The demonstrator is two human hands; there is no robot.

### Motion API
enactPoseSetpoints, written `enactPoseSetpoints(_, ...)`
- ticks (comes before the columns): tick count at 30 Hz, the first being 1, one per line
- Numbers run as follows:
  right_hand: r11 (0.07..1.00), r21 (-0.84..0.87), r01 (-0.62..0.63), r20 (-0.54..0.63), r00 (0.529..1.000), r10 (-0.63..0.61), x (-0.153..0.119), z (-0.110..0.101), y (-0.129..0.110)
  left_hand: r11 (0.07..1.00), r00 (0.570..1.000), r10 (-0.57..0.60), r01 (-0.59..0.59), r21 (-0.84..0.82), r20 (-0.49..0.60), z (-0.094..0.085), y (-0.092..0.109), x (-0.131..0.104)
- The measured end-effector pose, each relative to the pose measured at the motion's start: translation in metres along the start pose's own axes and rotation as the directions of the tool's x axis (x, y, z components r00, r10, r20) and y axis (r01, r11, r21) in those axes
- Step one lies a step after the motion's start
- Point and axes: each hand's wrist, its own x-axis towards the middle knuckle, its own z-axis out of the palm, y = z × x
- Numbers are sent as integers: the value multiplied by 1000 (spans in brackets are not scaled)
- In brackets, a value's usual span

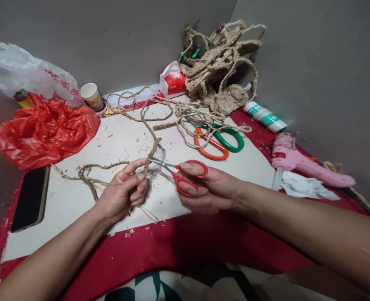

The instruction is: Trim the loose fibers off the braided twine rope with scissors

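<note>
Between the thumb and fingers of my left hand point(126, 186) is a braided straw cord point(153, 146), which runs up and away over the white sheet. My right hand point(208, 188) holds small red-handled scissors point(185, 179), thumb and fingers in the loops. The scissor blades lie against the cord just above my left fingertips; whether they are parted around it I cannot clearly tell. More braided cord point(92, 167) lies looped left of my left hand. Beyond my right hand rests a larger pair of scissors with orange and green handles point(214, 144), partly under loose cord.
A white sheet point(68, 213) with straw scraps covers the red cloth point(159, 251). At left are a phone point(31, 198), a red plastic bag point(48, 131) and a paper cup point(91, 96). Braided straw pieces point(222, 67) pile up behind; a pink glue gun point(310, 165) lies right.
</note>
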Motion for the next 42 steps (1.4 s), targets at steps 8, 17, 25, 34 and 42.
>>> enactPoseSetpoints(8,999,-12,47,-103,993,-49,0,6,-1,1000,999,-9,10,-19,35,-5,1,-1)
enactPoseSetpoints(17,998,2,58,-9,998,-58,-9,8,0,1000,998,16,-14,-27,67,-5,0,1)
enactPoseSetpoints(25,997,-4,-78,47,996,78,-10,0,5,998,994,36,-31,-53,101,-8,-6,2)
enactPoseSetpoints(34,996,-87,6,73,997,0,-8,-6,10,997,990,69,-71,9,125,-11,-9,0)
enactPoseSetpoints(42,995,-94,-15,67,998,21,-9,-8,3,991,984,116,-124,55,134,-14,-8,2)
